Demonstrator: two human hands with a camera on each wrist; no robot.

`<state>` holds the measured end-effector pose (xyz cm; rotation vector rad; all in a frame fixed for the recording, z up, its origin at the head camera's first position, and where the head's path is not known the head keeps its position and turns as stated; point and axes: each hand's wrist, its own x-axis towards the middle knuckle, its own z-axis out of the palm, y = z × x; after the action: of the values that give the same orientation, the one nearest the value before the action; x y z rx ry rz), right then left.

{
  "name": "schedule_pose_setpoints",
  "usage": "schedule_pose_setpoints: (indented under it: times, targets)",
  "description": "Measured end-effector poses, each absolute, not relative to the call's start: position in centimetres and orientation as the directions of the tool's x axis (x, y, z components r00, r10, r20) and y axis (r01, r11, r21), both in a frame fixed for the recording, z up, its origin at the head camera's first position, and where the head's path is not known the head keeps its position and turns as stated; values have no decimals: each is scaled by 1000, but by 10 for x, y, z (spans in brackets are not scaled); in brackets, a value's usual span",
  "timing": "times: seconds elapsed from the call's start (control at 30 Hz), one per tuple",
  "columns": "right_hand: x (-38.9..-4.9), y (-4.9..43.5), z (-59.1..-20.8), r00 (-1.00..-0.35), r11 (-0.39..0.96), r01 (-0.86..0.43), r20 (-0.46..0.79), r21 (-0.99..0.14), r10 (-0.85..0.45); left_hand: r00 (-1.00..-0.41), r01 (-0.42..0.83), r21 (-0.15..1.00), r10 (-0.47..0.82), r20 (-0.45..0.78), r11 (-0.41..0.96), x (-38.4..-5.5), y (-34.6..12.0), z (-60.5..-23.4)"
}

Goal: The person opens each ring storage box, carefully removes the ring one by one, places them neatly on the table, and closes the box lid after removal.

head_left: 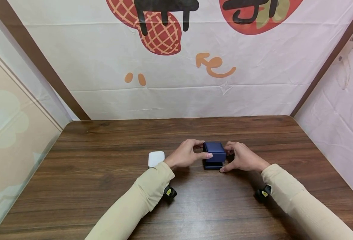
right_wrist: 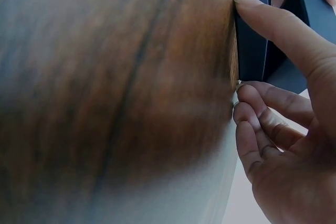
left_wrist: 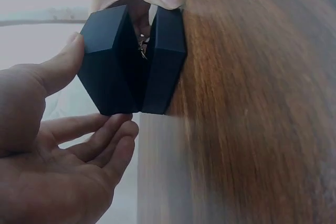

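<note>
A small dark blue jewelry box (head_left: pixel 214 152) stands on the wooden table, its lid (left_wrist: pixel 105 32) tilted partly up from the base (left_wrist: pixel 170 45). Between lid and base, the left wrist view shows a small shiny gold-coloured piece (left_wrist: pixel 143 51); its kind is too small to tell. My left hand (head_left: pixel 186 154) pinches the lid, thumb at the front and fingers behind. On the other side, my right hand (head_left: pixel 243 158) holds the base low down, its thumb (right_wrist: pixel 278 22) at the front edge and its fingertips at the back. The hinge side is mostly hidden in the head view.
A white, flat piece with cut corners (head_left: pixel 156 159) lies on the table (head_left: pixel 104 186) just left of my left hand, partly behind the sleeve. A printed cloth wall (head_left: pixel 182 100) rises behind the table's back edge. Black wrist cameras hang beneath both wrists.
</note>
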<state>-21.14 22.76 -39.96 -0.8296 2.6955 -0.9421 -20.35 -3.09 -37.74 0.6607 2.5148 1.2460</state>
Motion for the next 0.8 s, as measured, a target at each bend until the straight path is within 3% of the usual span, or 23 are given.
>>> schedule_pose_setpoints:
  times: [0.27, 0.8]
  targets:
    - [-212, 228, -401, -843, 645, -433, 29, -630, -538, -873, 148, 897, 481, -80, 417, -208, -30, -379]
    - [-211, 227, -402, -846, 652, -422, 14, -630, -534, -887, -180, 951, 377, -268, 251, -213, -23, -378]
